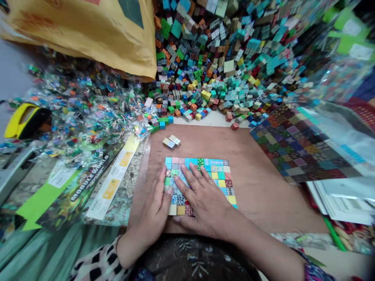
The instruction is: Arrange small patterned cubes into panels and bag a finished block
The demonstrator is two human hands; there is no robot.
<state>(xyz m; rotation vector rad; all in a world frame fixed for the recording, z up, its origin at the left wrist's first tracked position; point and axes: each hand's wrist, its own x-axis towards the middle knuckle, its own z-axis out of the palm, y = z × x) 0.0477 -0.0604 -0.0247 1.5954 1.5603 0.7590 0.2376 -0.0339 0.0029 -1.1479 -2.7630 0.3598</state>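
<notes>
A square block of small patterned cubes (pixel 221 175), set in tight rows, lies on a brown board (pixel 258 195). My right hand (pixel 202 195) rests flat over its middle, fingers stretched out, covering many cubes. Along the block's left edge lies my left hand (pixel 158 201), its fingers straight and its thumb on the nearest cubes. Neither hand is wrapped round anything. Just beyond the block, a few loose cubes (pixel 172 141) sit together on the board.
A big heap of loose cubes (pixel 211 78) fills the back. Small clear packets (pixel 88 101) pile up at left, near a yellow-and-black tool (pixel 25 121) and printed cards (pixel 88 179). On the right, a clear bag holds a cube sheet (pixel 293 144) above white papers (pixel 331 203).
</notes>
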